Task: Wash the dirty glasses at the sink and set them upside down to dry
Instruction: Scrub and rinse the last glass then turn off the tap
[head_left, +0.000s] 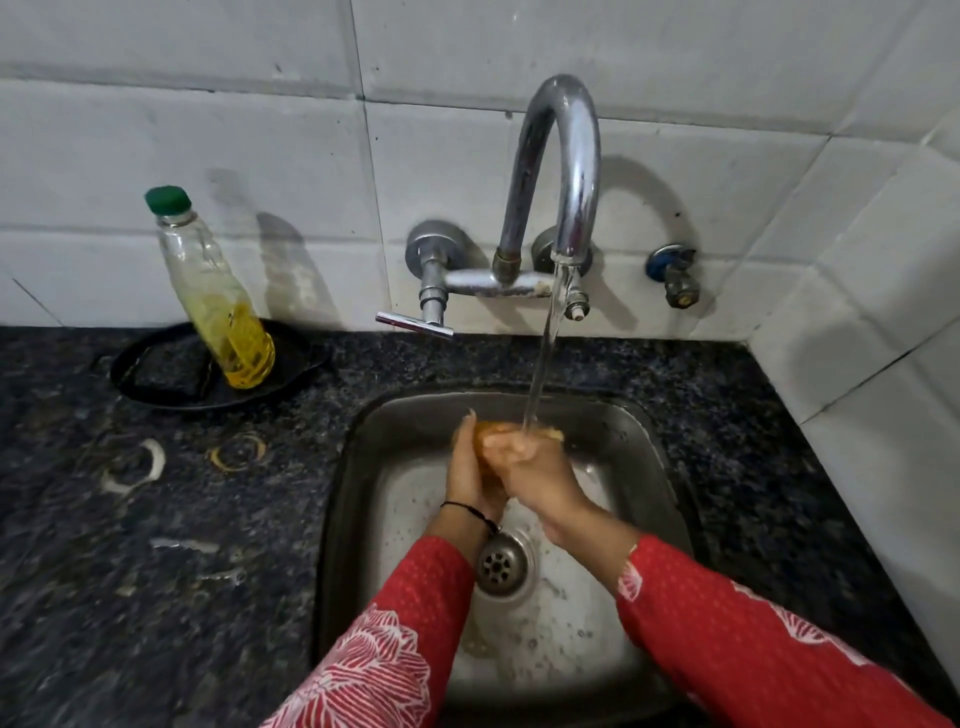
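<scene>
Both hands over steel sink (358, 467), under running stream from curved tap (563, 156). Left hand (470, 467) and right hand (524, 467) wrapped together round a yellowish-orange thing (485, 434) (mostly hidden, glass or not unclear). Red patterned sleeves, black thread on left wrist. Bottle (218, 296) of yellow liquid, green cap, standing in black dish (156, 395) on dark counter (156, 571), left of sink.

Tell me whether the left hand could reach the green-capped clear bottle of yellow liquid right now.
Probably not yet: the left hand is busy, clasped with the right hand around something under the water; otherwise the way to the bottle looks open.
</scene>
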